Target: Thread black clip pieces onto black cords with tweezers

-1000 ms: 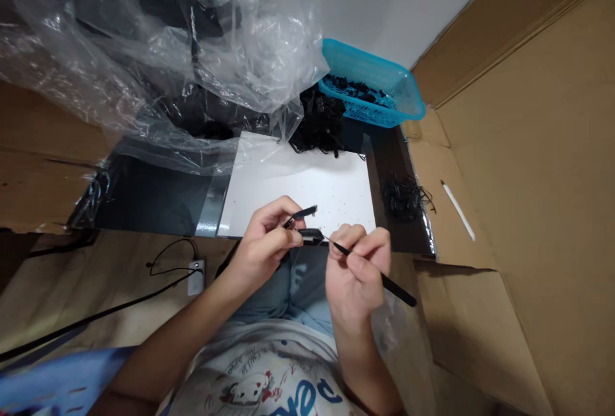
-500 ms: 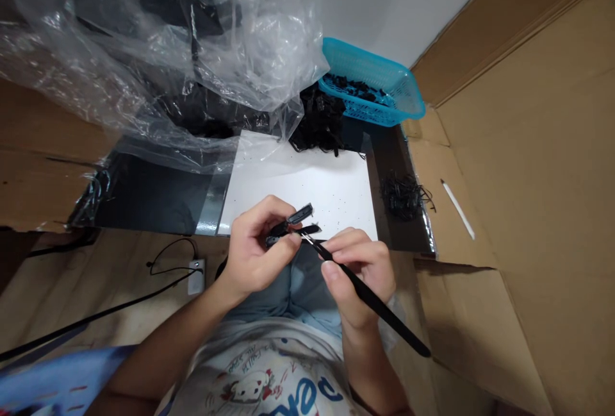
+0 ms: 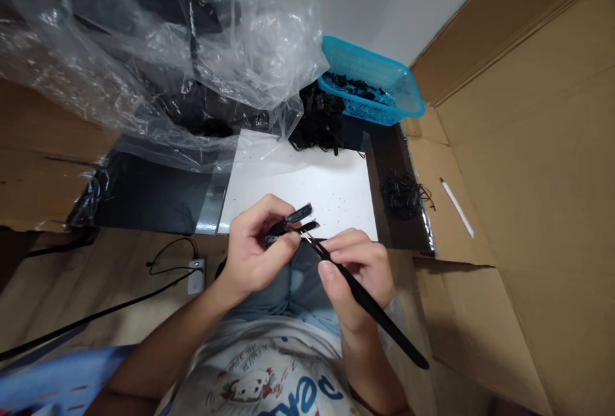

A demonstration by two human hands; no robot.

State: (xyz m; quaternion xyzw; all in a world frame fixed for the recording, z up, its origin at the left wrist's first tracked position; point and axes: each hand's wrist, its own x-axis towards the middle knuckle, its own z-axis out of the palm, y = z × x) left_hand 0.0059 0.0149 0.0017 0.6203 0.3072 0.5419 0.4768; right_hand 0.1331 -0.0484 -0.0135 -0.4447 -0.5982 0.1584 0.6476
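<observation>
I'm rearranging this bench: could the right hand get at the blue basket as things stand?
Probably yes: the right hand holds black tweezers, but the way over the white board to the blue basket looks free, just past the black tangle.

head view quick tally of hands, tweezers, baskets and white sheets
hands: 2 (left hand, right hand)
black tweezers: 1
blue plastic basket: 1
white sheet: 1
total: 5
</observation>
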